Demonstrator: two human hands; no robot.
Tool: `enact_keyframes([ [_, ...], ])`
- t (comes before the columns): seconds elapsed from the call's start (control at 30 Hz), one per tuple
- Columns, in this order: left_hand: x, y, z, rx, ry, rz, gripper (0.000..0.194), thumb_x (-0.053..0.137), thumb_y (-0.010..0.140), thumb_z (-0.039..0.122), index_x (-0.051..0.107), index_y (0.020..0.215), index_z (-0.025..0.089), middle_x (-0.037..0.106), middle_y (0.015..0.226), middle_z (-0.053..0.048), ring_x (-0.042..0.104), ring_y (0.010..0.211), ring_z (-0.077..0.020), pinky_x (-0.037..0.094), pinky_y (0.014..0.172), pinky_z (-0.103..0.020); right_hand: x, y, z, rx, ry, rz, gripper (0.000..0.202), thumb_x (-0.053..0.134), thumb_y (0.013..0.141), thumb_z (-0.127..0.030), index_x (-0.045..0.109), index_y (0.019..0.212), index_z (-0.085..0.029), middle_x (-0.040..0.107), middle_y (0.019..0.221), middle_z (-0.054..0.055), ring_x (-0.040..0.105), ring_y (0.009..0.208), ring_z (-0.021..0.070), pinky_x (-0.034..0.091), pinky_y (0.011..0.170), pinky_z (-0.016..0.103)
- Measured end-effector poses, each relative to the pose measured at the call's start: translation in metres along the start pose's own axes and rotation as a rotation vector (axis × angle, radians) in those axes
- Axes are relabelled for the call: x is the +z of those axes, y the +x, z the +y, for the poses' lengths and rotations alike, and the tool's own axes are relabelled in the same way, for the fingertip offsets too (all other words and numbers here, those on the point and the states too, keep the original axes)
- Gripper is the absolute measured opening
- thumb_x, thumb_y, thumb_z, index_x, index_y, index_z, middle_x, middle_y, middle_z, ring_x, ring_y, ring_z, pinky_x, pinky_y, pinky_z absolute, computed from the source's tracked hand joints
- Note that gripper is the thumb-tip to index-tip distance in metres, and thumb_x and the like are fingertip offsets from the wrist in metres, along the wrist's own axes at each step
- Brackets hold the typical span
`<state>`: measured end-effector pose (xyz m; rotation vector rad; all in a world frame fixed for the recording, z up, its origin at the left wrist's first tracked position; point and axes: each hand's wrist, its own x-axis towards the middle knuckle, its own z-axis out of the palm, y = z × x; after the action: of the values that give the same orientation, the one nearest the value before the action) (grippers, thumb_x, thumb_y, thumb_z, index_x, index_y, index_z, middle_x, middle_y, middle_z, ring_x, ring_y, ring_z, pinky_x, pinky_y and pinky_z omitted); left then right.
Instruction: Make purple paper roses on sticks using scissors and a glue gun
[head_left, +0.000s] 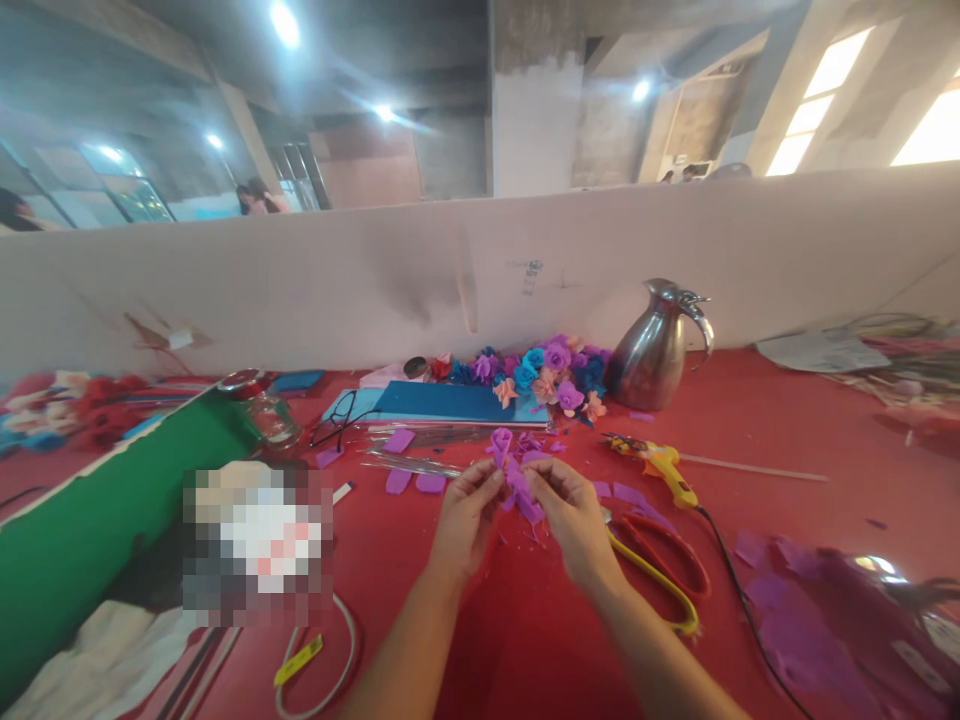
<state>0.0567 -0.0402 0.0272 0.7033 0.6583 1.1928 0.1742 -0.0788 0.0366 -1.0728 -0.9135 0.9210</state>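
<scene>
Just beyond my wrists, a purple paper flower (501, 446) is held up between both hands over the red table. My left hand (471, 505) pinches its lower part between thumb and fingertips. My right hand (570, 508) is closed in a pinch on a purple paper piece at the flower's right side. Purple paper scraps lie beneath and behind the fingers. To the right of my right hand rest scissors (660, 565) with red and yellow handles, and a yellow glue gun (671, 475) with its cord trailing forward.
A heap of paper flowers (559, 368) and a steel jug (654, 350) stand at the back. Blue paper sheets (450, 401), glasses (341, 420) and a glass jar (262, 415) lie left of them. Purple paper (806, 630) spreads at right; a green board (82, 530) stands left.
</scene>
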Motion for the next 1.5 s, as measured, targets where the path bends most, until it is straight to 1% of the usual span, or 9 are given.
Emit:
enact_keyframes([
  [0.17, 0.002, -0.001, 0.0, 0.037, 0.07, 0.005, 0.024, 0.082, 0.057, 0.019, 0.075, 0.08, 0.017, 0.072, 0.081, -0.004, 0.063, 0.071, -0.0124, 0.048, 0.071, -0.022, 0.003, -0.001, 0.008, -0.127, -0.194, 0.011, 0.028, 0.066, 0.075, -0.035, 0.065, 0.098, -0.019, 0.066, 0.085, 0.005, 0.06, 0.074, 0.0183, 0.047, 0.068, 0.03],
  [0.33, 0.003, -0.001, -0.003, 0.038, 0.107, -0.014, 0.025, 0.082, 0.058, 0.024, 0.076, 0.082, 0.017, 0.074, 0.08, -0.006, 0.066, 0.075, -0.0178, 0.049, 0.075, -0.028, 0.004, 0.0, 0.013, -0.116, -0.164, -0.011, 0.018, 0.068, 0.075, -0.035, 0.061, 0.082, -0.019, 0.065, 0.078, 0.003, 0.061, 0.072, 0.0178, 0.049, 0.067, 0.029],
  [0.47, 0.004, -0.002, -0.007, 0.045, 0.132, -0.008, 0.026, 0.081, 0.06, 0.024, 0.077, 0.085, 0.018, 0.075, 0.081, -0.006, 0.066, 0.075, -0.0181, 0.049, 0.077, -0.031, 0.002, 0.002, 0.014, -0.103, -0.127, -0.023, 0.017, 0.068, 0.075, -0.034, 0.062, 0.08, -0.019, 0.066, 0.077, 0.003, 0.062, 0.07, 0.017, 0.049, 0.066, 0.028],
  [0.8, 0.002, -0.001, -0.01, 0.01, 0.111, 0.064, 0.027, 0.083, 0.056, 0.022, 0.077, 0.082, 0.017, 0.073, 0.074, -0.002, 0.057, 0.062, -0.0092, 0.045, 0.066, -0.022, 0.002, 0.004, 0.013, -0.076, -0.069, 0.004, 0.017, 0.063, 0.077, -0.036, 0.061, 0.074, -0.019, 0.063, 0.069, 0.001, 0.059, 0.065, 0.0155, 0.047, 0.062, 0.026],
  [1.07, 0.003, -0.001, -0.01, 0.02, 0.021, 0.096, 0.024, 0.085, 0.053, 0.021, 0.075, 0.074, 0.016, 0.069, 0.067, 0.0, 0.058, 0.059, -0.0075, 0.047, 0.064, -0.02, -0.001, 0.008, 0.016, 0.051, 0.016, 0.042, 0.022, 0.06, 0.077, -0.041, 0.057, 0.074, -0.02, 0.045, 0.055, -0.006, 0.038, 0.047, 0.0093, 0.033, 0.045, 0.021],
  [1.17, 0.003, 0.0, -0.011, 0.026, 0.004, 0.083, 0.022, 0.085, 0.054, 0.021, 0.074, 0.072, 0.017, 0.07, 0.071, 0.0, 0.062, 0.065, -0.0096, 0.049, 0.069, -0.022, -0.002, 0.006, 0.017, -0.029, -0.062, 0.053, 0.016, 0.059, 0.077, -0.035, 0.061, 0.08, -0.02, 0.057, 0.068, -0.001, 0.05, 0.059, 0.0129, 0.041, 0.056, 0.024],
  [1.3, 0.002, 0.0, -0.012, 0.032, 0.027, 0.024, 0.021, 0.083, 0.058, 0.023, 0.074, 0.076, 0.017, 0.072, 0.075, -0.002, 0.063, 0.069, -0.0119, 0.05, 0.073, -0.025, -0.001, 0.003, 0.017, -0.152, -0.164, -0.021, 0.017, 0.061, 0.075, -0.027, 0.066, 0.091, -0.02, 0.066, 0.092, 0.006, 0.06, 0.081, 0.0193, 0.047, 0.075, 0.031],
  [1.4, 0.001, 0.0, -0.013, 0.037, 0.044, 0.02, 0.02, 0.083, 0.059, 0.024, 0.073, 0.076, 0.017, 0.072, 0.074, -0.002, 0.064, 0.069, -0.0123, 0.049, 0.072, -0.025, 0.001, 0.003, 0.016, -0.114, -0.104, -0.077, 0.018, 0.062, 0.077, -0.029, 0.066, 0.091, -0.02, 0.067, 0.088, 0.006, 0.062, 0.082, 0.0205, 0.049, 0.078, 0.034],
  [1.5, 0.001, -0.001, -0.012, 0.034, 0.031, 0.035, 0.021, 0.083, 0.058, 0.023, 0.073, 0.074, 0.016, 0.072, 0.073, -0.002, 0.064, 0.068, -0.0121, 0.049, 0.071, -0.024, 0.001, 0.003, 0.016, -0.071, -0.073, -0.044, 0.018, 0.064, 0.075, -0.032, 0.066, 0.088, -0.019, 0.067, 0.082, 0.005, 0.061, 0.078, 0.0198, 0.049, 0.074, 0.032],
])
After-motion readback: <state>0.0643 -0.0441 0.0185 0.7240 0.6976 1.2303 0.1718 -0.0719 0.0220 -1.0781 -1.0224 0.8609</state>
